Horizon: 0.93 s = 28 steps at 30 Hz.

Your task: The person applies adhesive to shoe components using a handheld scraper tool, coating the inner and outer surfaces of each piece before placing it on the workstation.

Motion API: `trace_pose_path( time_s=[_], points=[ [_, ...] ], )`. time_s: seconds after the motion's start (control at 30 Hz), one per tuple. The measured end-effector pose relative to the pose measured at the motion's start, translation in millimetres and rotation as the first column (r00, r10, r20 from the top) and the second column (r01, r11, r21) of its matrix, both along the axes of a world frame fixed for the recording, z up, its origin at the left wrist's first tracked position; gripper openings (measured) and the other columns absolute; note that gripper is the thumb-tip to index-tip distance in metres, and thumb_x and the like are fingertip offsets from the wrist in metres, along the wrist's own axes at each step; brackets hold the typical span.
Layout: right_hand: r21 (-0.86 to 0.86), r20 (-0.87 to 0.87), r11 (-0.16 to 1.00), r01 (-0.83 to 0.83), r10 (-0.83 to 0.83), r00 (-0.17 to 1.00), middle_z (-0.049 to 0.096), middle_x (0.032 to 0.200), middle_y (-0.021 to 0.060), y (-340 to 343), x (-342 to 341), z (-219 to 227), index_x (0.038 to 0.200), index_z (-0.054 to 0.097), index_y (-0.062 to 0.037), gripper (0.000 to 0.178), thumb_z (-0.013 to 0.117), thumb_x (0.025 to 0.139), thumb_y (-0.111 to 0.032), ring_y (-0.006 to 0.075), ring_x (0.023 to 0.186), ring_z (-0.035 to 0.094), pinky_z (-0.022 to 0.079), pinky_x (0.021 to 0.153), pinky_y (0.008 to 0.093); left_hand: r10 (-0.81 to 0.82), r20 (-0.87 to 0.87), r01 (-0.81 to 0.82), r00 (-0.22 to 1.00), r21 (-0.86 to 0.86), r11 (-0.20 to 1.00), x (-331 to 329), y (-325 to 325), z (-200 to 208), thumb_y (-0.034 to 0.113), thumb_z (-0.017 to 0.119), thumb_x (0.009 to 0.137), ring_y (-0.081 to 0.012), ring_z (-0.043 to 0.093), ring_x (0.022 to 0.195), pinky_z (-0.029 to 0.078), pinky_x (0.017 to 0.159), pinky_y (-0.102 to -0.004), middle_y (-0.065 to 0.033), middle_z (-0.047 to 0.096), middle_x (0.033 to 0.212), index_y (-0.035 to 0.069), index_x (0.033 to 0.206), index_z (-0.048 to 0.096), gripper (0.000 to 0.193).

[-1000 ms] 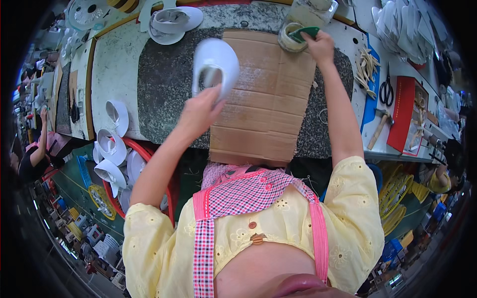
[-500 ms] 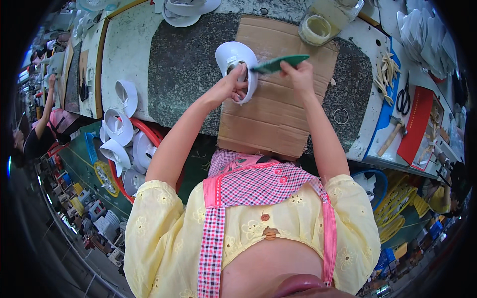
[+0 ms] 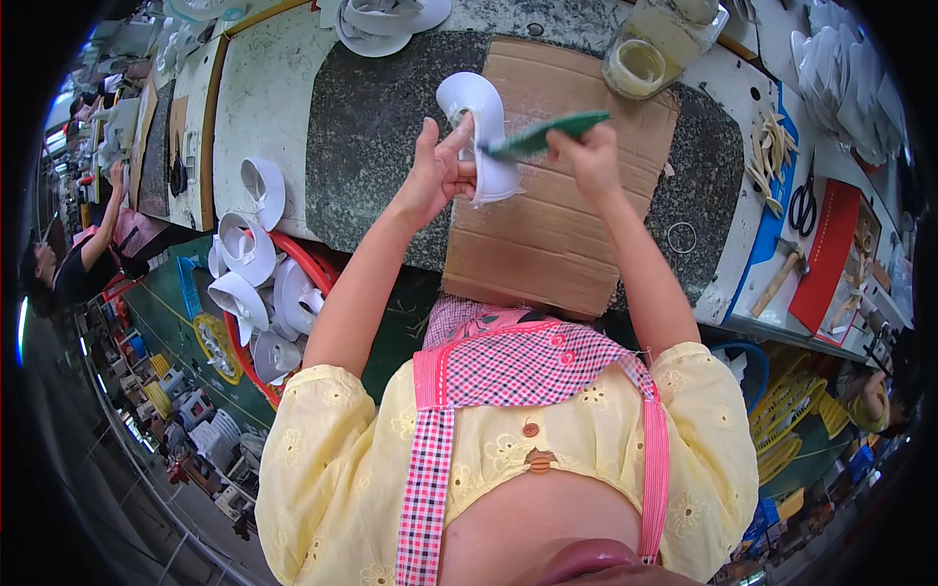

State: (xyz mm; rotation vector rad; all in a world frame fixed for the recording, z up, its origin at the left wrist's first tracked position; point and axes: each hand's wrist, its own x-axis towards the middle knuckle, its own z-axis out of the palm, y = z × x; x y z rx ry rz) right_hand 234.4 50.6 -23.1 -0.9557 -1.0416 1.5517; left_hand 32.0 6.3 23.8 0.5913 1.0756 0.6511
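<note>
A white, curved shoe upper (image 3: 499, 178) is held up over the cardboard's left side, seen tilted on edge. My left hand (image 3: 430, 183) supports it from the left, its fingers reaching into the opening and its thumb standing clear. In my right hand (image 3: 590, 164) is a green-handled brush (image 3: 553, 134), pinched near the handle's end. The brush's blurred tip meets the upper's right-hand edge. Bristles are too smeared to make out.
Cardboard (image 3: 537, 256) lies on a dark speckled mat (image 3: 362, 161). A sticky-looking jar (image 3: 640, 66) stands behind on the right. Scissors (image 3: 803, 203), a hammer (image 3: 778, 279) and a red box (image 3: 827, 256) lie right. More uppers (image 3: 248, 250) fill a red basin (image 3: 318, 262) left.
The shoe upper has turned so its outer side faces the brush more. My left thumb and forefinger have spread apart. The brush stays at the upper's edge, and the whole view has shifted slightly.
</note>
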Motion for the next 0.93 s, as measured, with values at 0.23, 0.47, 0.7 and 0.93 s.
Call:
trace_pose_path(
  time_s=[0.23,0.47,0.7,0.93],
  points=[
    [0.159,0.219,0.982,0.104,-0.138,0.966,0.056,0.060,0.0018,25.8,50.6,28.3,0.070,0.059,-0.0006,0.003,0.060,0.073,-0.002,0.0081,0.050,0.048,0.037,0.047,0.0202,0.043,-0.276,-0.019,0.960,0.089,0.996,1.2,2.6,1.0,0.065,0.015,0.079,-0.0149,0.055,0.076,0.039,0.063,-0.0224,-0.0125,0.057,0.099,0.008,0.133,0.015,0.078],
    [0.642,0.621,0.761,0.090,-0.585,0.522,0.060,0.063,0.0120,108.1,103.5,6.6,0.069,0.060,0.0003,0.018,0.065,0.071,-0.017,0.0149,0.051,0.053,0.040,0.050,0.0261,-0.199,-0.808,0.371,0.555,0.026,0.928,29.7,24.1,-5.8,0.045,0.039,0.082,-0.0324,0.057,0.076,0.042,0.069,-0.0354,-0.0208,0.053,0.098,-0.003,0.075,0.060,0.053],
    [0.179,0.541,0.946,0.269,-0.323,0.776,0.058,0.064,0.0007,66.5,139.2,16.3,0.069,0.060,0.0010,0.016,0.065,0.071,-0.014,0.0084,0.053,0.048,0.038,0.047,0.0231,0.143,-0.887,0.810,0.439,0.460,0.365,-4.0,5.5,-5.1,0.029,0.063,0.068,-0.0287,0.052,0.087,0.042,0.077,-0.0356,-0.0144,0.056,0.093,-0.001,0.082,0.058,0.034],
    [-0.108,-0.033,0.982,0.155,-0.160,0.987,0.058,0.068,0.0040,15.0,90.5,11.3,0.080,0.058,-0.0003,0.018,0.065,0.073,-0.015,0.0107,0.052,0.051,0.041,0.046,0.0222,-0.305,-0.806,0.637,0.507,0.113,0.762,3.2,15.3,3.3,0.018,0.060,0.072,-0.0197,0.056,0.084,0.042,0.075,-0.0310,-0.0147,0.059,0.089,0.006,0.083,0.054,0.017]
  ],
)
